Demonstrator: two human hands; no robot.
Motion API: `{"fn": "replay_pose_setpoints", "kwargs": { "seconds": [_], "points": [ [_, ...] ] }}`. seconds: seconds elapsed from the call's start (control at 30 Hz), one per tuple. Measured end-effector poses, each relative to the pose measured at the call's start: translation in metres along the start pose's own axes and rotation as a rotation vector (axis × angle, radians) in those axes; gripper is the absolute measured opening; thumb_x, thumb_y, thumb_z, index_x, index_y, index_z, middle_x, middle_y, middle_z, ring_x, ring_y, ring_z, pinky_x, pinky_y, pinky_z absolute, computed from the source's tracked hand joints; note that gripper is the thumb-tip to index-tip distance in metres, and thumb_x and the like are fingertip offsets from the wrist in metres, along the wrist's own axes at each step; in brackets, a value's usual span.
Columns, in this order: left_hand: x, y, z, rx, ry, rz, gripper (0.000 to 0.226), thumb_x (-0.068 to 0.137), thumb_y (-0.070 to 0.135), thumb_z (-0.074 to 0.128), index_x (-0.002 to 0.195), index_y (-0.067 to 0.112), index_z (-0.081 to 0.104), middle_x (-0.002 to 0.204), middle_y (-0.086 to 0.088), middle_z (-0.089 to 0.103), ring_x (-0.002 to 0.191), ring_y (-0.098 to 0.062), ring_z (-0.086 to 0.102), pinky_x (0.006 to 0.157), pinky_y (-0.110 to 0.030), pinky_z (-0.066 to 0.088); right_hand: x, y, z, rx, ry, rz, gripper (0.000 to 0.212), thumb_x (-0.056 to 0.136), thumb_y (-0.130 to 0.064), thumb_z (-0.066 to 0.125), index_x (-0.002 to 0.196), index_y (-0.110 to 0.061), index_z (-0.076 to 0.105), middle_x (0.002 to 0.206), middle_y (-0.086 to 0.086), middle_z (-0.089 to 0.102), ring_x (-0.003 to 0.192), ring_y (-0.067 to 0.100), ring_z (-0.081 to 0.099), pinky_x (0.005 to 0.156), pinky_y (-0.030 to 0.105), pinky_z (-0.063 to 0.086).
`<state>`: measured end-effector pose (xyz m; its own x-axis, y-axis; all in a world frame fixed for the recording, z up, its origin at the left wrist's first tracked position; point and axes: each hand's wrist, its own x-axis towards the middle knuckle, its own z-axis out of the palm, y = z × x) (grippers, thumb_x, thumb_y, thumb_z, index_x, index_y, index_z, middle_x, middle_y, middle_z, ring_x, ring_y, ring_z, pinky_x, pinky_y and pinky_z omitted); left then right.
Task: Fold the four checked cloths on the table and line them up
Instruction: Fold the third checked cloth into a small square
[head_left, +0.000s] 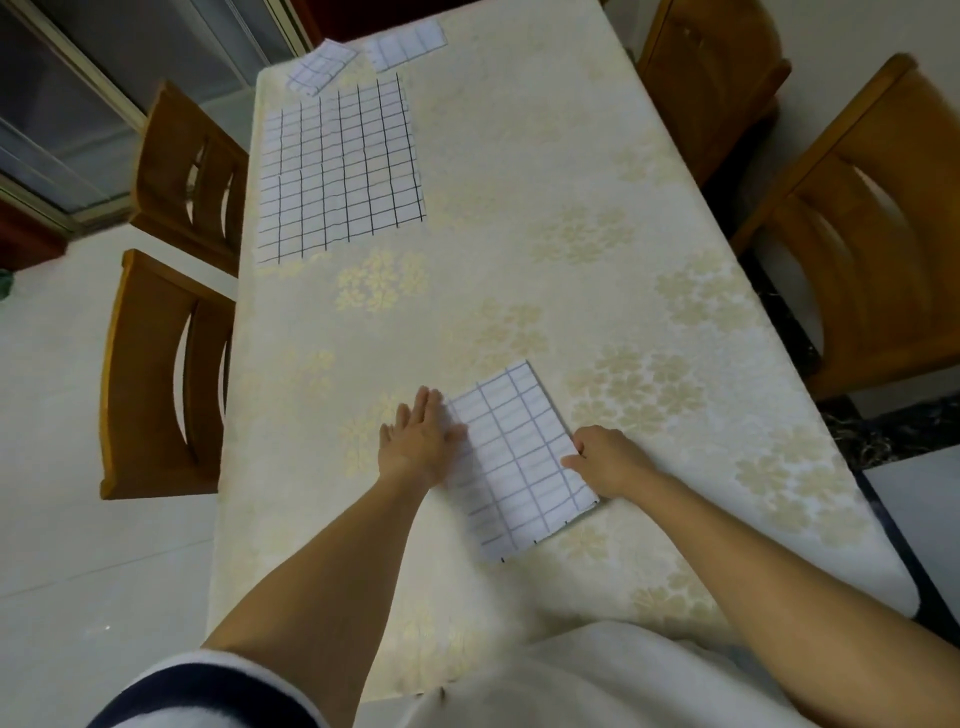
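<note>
Table (519, 234). Unfolded cloth (340, 169) at 11 o'clock. Near folded cloth (514, 462) at 6 o'clock (lying askew). Left far cloth (320, 67) and right far cloth (408, 45), both folded, at 12 o'clock. Left hand (418, 441) lies flat with fingers together on the near folded cloth's left edge; right hand (605, 460) pinches its right edge.

- The left sleeve (208, 691) is white and soft-looking, crossed by a broad dark navy band, and ends near the elbow.
- The torso garment (597, 680) is white, fleecy-looking fabric along the lower edge of view.
- The left forearm (332, 566), right forearm (753, 551), left hand (421, 441) and right hand (608, 460) are bare.
</note>
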<state>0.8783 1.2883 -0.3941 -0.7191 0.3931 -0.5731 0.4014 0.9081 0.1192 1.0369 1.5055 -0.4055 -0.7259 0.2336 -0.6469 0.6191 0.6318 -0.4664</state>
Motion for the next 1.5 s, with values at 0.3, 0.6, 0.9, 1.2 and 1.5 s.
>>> {"fn": "replay_pose_setpoints", "kwargs": {
  "seconds": [0.3,0.6,0.9,1.2,1.5],
  "points": [
    [0.010,0.048,-0.021,0.068,0.245,0.645,0.049,0.105,0.029,0.050,0.153,0.023,0.042,0.165,0.000,0.031,0.153,-0.028,0.024,0.122,-0.043,0.024,0.014,-0.004,-0.075,-0.471,-0.187,-0.291,0.020,0.099,-0.028,0.055,0.080,-0.023,0.050,0.082,-0.007,0.052,0.076,0.019,0.053,0.073,0.041,0.045],
    [0.015,0.047,0.006,0.037,0.215,0.337,0.034,0.108,0.034,0.042,0.123,0.014,0.064,0.112,-0.010,0.065,0.105,-0.032,0.058,0.085,-0.038,0.039,0.032,0.001,-0.077,-0.221,0.065,-0.241,0.019,0.100,-0.035,0.053,0.113,-0.022,0.060,0.111,0.004,0.067,0.094,0.023,0.060,0.082,0.039,0.050],
    [-0.013,0.045,0.026,-0.118,0.511,0.273,0.049,0.106,0.023,0.046,0.152,0.009,0.038,0.157,-0.012,0.039,0.146,-0.033,0.033,0.123,-0.044,0.025,0.021,-0.012,-0.003,-0.439,0.689,-0.403,0.058,0.101,-0.027,0.047,0.152,-0.004,0.029,0.156,0.014,0.034,0.146,0.032,0.028,0.120,0.050,0.019],
    [-0.042,0.015,0.093,0.100,0.165,0.442,0.091,0.090,0.083,0.013,0.156,0.031,-0.024,0.163,0.015,-0.029,0.149,-0.009,-0.032,0.124,-0.033,-0.017,-0.005,0.045,0.049,-0.606,0.416,-0.237,0.070,0.101,-0.060,0.013,0.157,-0.019,0.004,0.166,0.000,-0.002,0.152,0.027,-0.006,0.121,0.051,0.011],
    [-0.052,-0.021,0.064,-0.031,0.202,0.299,0.110,0.084,0.087,0.034,0.161,0.023,-0.011,0.164,0.008,-0.023,0.152,-0.014,-0.022,0.124,-0.032,-0.011,0.001,0.051,0.001,-0.448,0.469,-0.148,0.073,0.097,-0.057,0.023,0.155,-0.012,0.026,0.162,0.010,0.021,0.150,0.031,0.017,0.121,0.048,0.017]
  ]
}}
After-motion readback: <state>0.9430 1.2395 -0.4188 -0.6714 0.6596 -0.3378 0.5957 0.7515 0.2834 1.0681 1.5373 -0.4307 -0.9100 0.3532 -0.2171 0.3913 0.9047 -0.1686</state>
